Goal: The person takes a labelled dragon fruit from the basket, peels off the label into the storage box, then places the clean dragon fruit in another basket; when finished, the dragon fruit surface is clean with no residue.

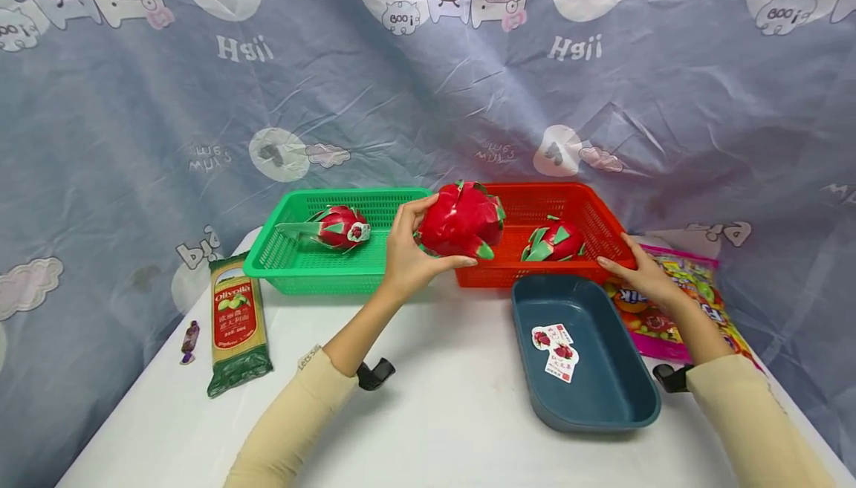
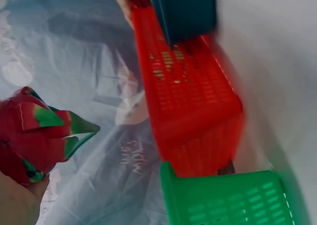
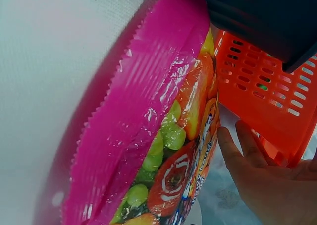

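My left hand [image 1: 414, 250] grips a large red dragon fruit [image 1: 461, 219] with green-tipped scales, raised over the adjoining ends of the green basket [image 1: 321, 281] and the red basket [image 1: 495, 275]. In the left wrist view, that dragon fruit [image 2: 34, 136] sits at the left edge, the hand partly out of frame. A smaller dragon fruit [image 1: 555, 241] lies inside the red basket. Another, bearing a round sticker, is the dragon fruit [image 1: 341, 228] in the green basket. My right hand [image 1: 645, 276] holds the red basket's front right corner, thumb in front and fingers at the side.
A dark blue tray [image 1: 602, 369] with dragon fruit stickers [image 1: 556, 350] leans against the red basket's front. A candy bag [image 1: 658, 310] lies under my right forearm. A spaghetti pack [image 1: 237, 324] and a small wrapped candy [image 1: 190, 342] lie at left. A patterned curtain [image 1: 428, 102] hangs behind.
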The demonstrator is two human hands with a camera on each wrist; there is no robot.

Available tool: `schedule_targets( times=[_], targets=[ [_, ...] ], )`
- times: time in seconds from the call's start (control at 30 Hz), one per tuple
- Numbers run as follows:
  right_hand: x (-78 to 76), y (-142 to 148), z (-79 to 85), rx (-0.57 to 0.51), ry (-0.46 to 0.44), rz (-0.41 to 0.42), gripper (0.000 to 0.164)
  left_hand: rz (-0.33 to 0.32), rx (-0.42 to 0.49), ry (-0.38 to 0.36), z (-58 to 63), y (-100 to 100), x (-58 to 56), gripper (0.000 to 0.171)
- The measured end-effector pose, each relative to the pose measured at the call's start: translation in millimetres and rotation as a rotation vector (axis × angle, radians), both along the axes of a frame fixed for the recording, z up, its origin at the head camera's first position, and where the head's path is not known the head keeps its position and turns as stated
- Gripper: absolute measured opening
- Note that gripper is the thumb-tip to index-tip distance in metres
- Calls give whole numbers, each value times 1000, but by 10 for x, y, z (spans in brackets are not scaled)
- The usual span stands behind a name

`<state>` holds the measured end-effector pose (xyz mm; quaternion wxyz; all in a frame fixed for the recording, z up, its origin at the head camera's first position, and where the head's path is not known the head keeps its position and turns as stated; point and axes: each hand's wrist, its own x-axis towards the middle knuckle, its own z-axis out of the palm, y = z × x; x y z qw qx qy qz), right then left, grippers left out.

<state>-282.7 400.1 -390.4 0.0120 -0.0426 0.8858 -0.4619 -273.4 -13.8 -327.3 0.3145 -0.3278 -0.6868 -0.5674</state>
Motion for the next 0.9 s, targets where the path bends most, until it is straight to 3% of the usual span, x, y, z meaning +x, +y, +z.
schedule_targets(
  times=[0.13, 0.27, 0.5, 0.73, 0.9],
  targets=[
    [-18, -63, -10, -13, -5, 13, 81, 15, -9, -52, -31, 88, -188, 86],
    [-49, -98, -21, -12, -6, 14, 83, 12, 0, -128, -36, 178, -299, 78],
    [-95, -88, -23, -40, -15, 12, 84, 44, 31, -191, -5, 472, -534, 70],
    [-66, -23, -12, -25, -5, 25, 80, 131, 39, -268, -244, 822, -932, 70],
    [-28, 31, -43, -23, -5, 26, 78, 162, -101, -425, -385, 1011, -1069, 73]
  ],
)
